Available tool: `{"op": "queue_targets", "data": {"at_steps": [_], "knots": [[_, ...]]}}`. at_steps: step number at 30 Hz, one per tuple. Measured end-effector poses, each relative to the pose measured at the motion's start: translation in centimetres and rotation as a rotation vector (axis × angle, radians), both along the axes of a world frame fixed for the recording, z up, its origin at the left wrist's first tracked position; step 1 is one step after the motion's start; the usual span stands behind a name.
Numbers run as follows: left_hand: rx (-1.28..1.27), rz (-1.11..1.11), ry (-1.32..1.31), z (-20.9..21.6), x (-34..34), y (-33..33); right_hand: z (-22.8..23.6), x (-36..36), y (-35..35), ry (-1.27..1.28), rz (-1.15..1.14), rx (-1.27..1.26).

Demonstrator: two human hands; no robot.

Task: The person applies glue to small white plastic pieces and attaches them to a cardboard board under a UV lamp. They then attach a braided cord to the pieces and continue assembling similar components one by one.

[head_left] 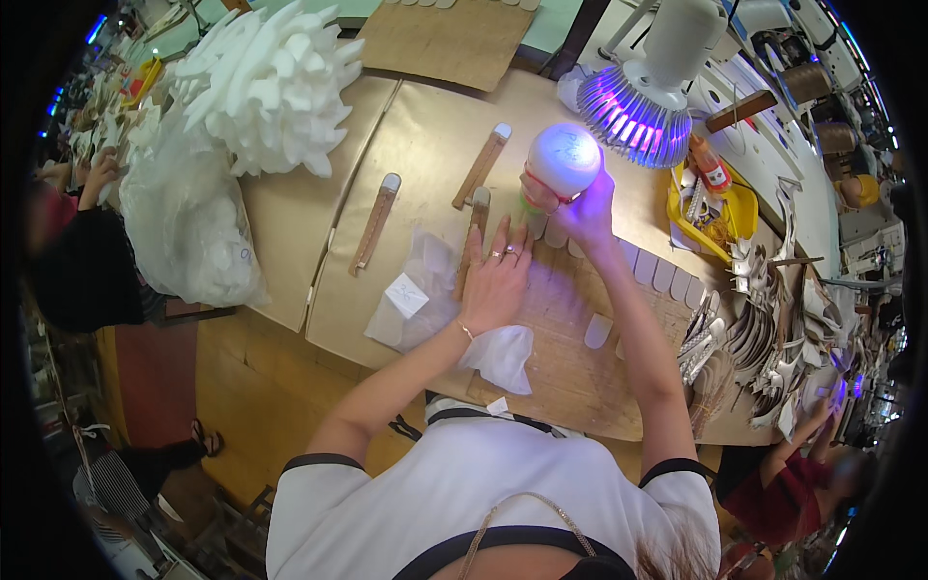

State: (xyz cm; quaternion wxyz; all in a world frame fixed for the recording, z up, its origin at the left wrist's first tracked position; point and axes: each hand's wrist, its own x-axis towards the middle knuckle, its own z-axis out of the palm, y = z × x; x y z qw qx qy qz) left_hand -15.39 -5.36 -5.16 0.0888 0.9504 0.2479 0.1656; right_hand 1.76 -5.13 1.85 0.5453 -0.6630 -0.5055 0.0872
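My right hand (589,211) is wrapped round a white bottle (565,158) with a red band on its side, held over the far edge of a wooden board (556,309). My left hand (497,275) lies on the board's left part, fingers stretched out, beside a brown strip with a pale rounded end (480,198). Whether the fingertips press on that strip is hard to see. Two similar strips, a nearer-left one (377,222) and a farther one (481,166), lie on the brown-covered table. Along the board's far edge runs a row of pale round-ended pieces (663,275).
A lamp (638,111) glows violet above the bottle. A yellow basket (739,208) holds an orange-red bottle (710,166). Curved pale pieces (759,319) pile up at right. White foam-like pieces (266,82) and a plastic bag (188,222) stand at left. Co-workers sit on both sides.
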Motion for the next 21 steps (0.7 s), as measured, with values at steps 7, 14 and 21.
{"op": "queue_targets", "data": {"at_steps": [7, 14, 21], "knots": [[0.033, -0.038, 0.007, 0.5, 0.0, 0.1, 0.1, 0.0, -0.2, -0.106, -0.045, -0.065], [0.094, -0.018, 0.032, 0.4, 0.4, -0.1, 0.4, 0.8, -1.2, -0.128, -0.046, -0.096], [0.074, -0.028, 0.013, 0.5, 0.3, 0.0, -1.0, 0.0, -0.1, -0.142, -0.071, 0.031]]}}
